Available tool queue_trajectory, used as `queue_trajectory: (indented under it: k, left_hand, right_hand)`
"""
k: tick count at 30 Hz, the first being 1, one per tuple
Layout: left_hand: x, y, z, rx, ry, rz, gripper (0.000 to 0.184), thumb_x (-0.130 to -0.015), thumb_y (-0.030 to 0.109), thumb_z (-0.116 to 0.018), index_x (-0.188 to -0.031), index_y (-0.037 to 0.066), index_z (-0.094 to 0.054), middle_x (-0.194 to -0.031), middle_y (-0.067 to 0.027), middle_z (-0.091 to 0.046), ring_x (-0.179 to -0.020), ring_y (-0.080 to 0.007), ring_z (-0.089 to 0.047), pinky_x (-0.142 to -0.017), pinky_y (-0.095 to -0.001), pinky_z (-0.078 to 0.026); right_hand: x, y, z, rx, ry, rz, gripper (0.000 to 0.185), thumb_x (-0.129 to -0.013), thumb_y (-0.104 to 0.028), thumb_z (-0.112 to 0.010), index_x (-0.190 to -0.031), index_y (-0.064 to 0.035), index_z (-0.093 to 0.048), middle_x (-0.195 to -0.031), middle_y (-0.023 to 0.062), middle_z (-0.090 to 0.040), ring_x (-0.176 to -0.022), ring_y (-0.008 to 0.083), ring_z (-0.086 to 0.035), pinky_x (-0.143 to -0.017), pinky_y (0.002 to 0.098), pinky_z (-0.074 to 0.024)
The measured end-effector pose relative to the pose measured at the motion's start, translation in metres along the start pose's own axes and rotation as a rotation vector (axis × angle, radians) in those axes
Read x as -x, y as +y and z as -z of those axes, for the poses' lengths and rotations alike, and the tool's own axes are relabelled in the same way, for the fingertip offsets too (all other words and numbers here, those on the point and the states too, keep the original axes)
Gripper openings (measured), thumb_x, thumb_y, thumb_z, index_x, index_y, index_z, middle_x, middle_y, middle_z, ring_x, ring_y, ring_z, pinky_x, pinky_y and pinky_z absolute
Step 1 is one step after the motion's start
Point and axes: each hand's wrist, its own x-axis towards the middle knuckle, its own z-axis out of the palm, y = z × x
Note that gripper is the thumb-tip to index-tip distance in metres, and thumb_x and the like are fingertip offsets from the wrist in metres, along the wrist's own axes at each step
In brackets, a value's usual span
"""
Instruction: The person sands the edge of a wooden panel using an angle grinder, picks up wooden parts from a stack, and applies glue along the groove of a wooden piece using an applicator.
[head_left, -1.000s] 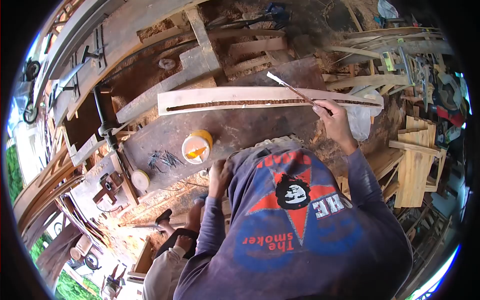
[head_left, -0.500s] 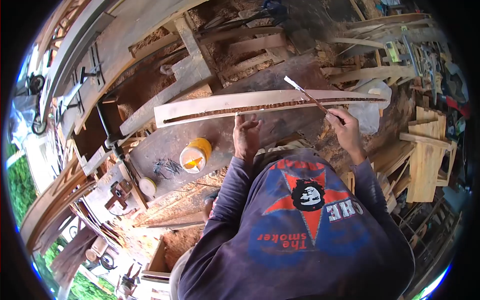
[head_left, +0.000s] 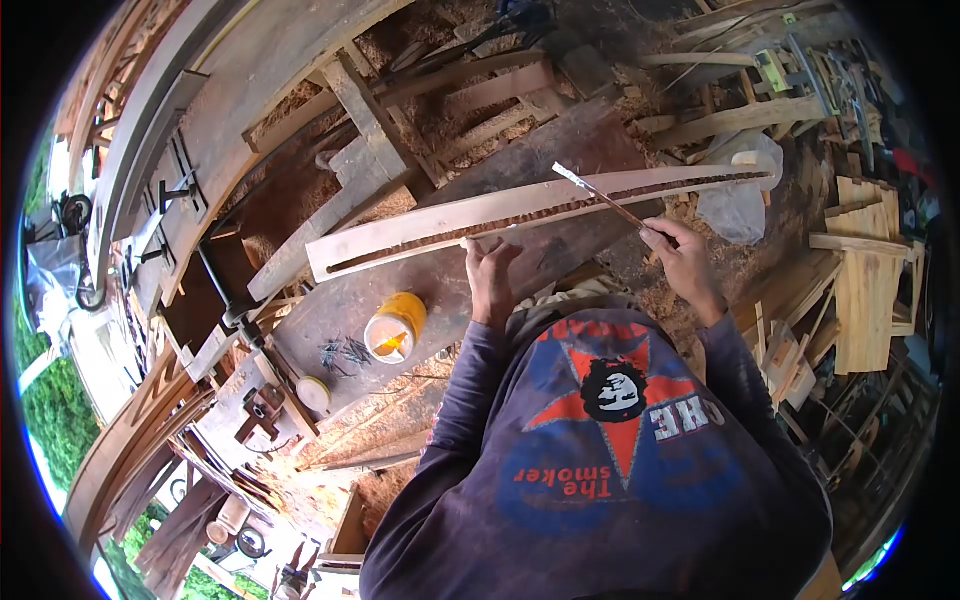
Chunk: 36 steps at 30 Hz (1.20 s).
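A long, slightly curved pale wooden piece [head_left: 400,226] lies across the bench, with a dark rough groove running along its length. My left hand [head_left: 491,278] is at its near edge, fingers apart and bent, and a fingertip with a white smear touches or nearly touches that edge. Pinched in my right hand [head_left: 682,262] is a thin brown stick [head_left: 615,207] whose far end is coated white. The stick passes over the groove, and I cannot tell whether it touches the wood. Near my left forearm a yellow tub [head_left: 405,313] lies tilted or stands, its mouth showing white and orange-yellow.
Dark nails or screws [head_left: 342,352] lie beside a round lid [head_left: 313,395] on the bench [head_left: 300,325]. A metal clamp [head_left: 235,318] stands at left. Clear plastic [head_left: 738,212] sits by the piece's right end. Stacked boards [head_left: 865,270] and wood shavings surround the bench.
The view has shifted slightly. My right hand and the stick have moved a little down and left, bringing the white end nearer the wooden piece. My left hand stays at its edge.
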Motion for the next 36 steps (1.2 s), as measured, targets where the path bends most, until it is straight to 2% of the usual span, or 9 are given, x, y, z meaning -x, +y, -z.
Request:
queue_trajectory:
  k: [2,7,10,12,15,24,27,30,36]
  left_hand:
    - [-0.006,0.002,0.002,-0.206,-0.022,-0.058,0.017,-0.086,0.002,-0.069,-0.097,-0.009,-0.075,-0.131,-0.0164,-0.058,-0.112,-0.0291,-0.064,-0.099,-0.0319,-0.050]
    - [-0.008,0.005,0.002,-0.512,-0.028,-0.028,0.069,-0.089,0.013,-0.068,-0.150,-0.010,-0.047,-0.114,-0.0173,-0.068,-0.113,-0.0249,-0.063,-0.096,-0.0325,-0.050]
    - [0.014,0.002,0.042,-1.335,-0.737,-1.141,0.088,-0.088,0.018,-0.070,-0.160,-0.008,-0.025,-0.116,-0.0267,-0.068,-0.114,-0.0340,-0.064,-0.098,-0.0415,-0.051]
    - [0.054,0.029,0.036,-0.784,-0.285,0.000,0.091,-0.084,0.027,-0.074,-0.156,-0.006,-0.028,-0.123,-0.0380,-0.054,-0.104,-0.0460,-0.064,-0.094,-0.0489,-0.052]
    - [0.049,0.044,0.042,-1.542,0.121,-0.373,0.082,-0.082,0.021,-0.071,-0.152,-0.004,-0.036,-0.129,-0.0339,-0.051,-0.111,-0.0478,-0.059,-0.096,-0.0545,-0.048]
    - [-0.013,0.036,0.096,-1.830,0.106,-0.800,0.046,-0.078,0.019,-0.059,-0.123,0.006,-0.064,-0.122,-0.0175,-0.056,-0.116,-0.0400,-0.051,-0.100,-0.0529,-0.037]
    - [-0.006,0.062,0.080,-1.791,0.018,-0.523,0.055,-0.077,0.022,-0.061,-0.128,0.002,-0.061,-0.130,-0.0175,-0.058,-0.129,-0.0411,-0.048,-0.113,-0.0558,-0.030]
    - [-0.027,0.027,0.106,-2.028,-0.019,-0.557,0.068,-0.082,0.024,-0.056,-0.144,-0.005,-0.054,-0.158,-0.0242,-0.045,-0.155,-0.0470,-0.022,-0.126,-0.0665,0.004]
    - [-0.012,0.039,0.065,-2.443,-0.111,-0.477,0.062,-0.086,0.025,-0.057,-0.140,-0.006,-0.058,-0.153,-0.0289,-0.047,-0.151,-0.0464,-0.031,-0.125,-0.0672,0.002]
  right_hand:
    - [-0.002,-0.001,-0.002,-0.007,-0.010,-0.014,0.019,-0.098,-0.015,-0.073,-0.109,0.0011,-0.074,-0.084,0.0044,-0.065,-0.070,0.0088,-0.057,-0.064,0.0272,-0.0451]
    - [-0.006,-0.005,-0.008,0.035,0.009,0.152,0.021,-0.098,-0.016,-0.072,-0.110,0.0014,-0.074,-0.085,0.0045,-0.066,-0.070,0.0097,-0.058,-0.064,0.0278,-0.0464]
    - [-0.005,-0.009,-0.002,-0.003,0.025,0.024,0.023,-0.098,-0.018,-0.072,-0.111,0.0010,-0.074,-0.084,0.0042,-0.066,-0.070,0.0097,-0.058,-0.065,0.0276,-0.0469]
    - [-0.005,-0.002,-0.003,-0.031,0.064,-0.006,0.023,-0.098,-0.018,-0.073,-0.111,0.0008,-0.074,-0.084,0.0041,-0.066,-0.070,0.0097,-0.059,-0.065,0.0276,-0.0473]
    - [0.003,-0.002,-0.011,-0.018,0.096,-0.063,0.023,-0.097,-0.019,-0.074,-0.110,0.0002,-0.074,-0.084,0.0043,-0.068,-0.072,0.0099,-0.061,-0.066,0.0275,-0.0486]
    - [0.019,-0.009,-0.040,-0.063,0.081,0.009,0.023,-0.095,-0.019,-0.073,-0.109,-0.0009,-0.075,-0.094,0.0101,-0.073,-0.088,0.0166,-0.070,-0.079,0.0316,-0.0541]
    - [0.027,-0.019,-0.029,-0.031,0.083,-0.059,0.022,-0.096,-0.022,-0.073,-0.105,-0.0027,-0.075,-0.095,0.0104,-0.073,-0.089,0.0189,-0.070,-0.077,0.0332,-0.0544]
    - [0.024,0.004,-0.023,0.063,0.186,0.214,0.022,-0.095,-0.023,-0.072,-0.104,-0.0034,-0.076,-0.094,0.0151,-0.072,-0.091,0.0301,-0.071,-0.080,0.0398,-0.0548]
    - [0.024,-0.004,-0.003,0.071,0.144,0.145,0.027,-0.100,-0.024,-0.067,-0.112,-0.0004,-0.074,-0.102,0.0188,-0.073,-0.091,0.0322,-0.072,-0.081,0.0419,-0.0557]
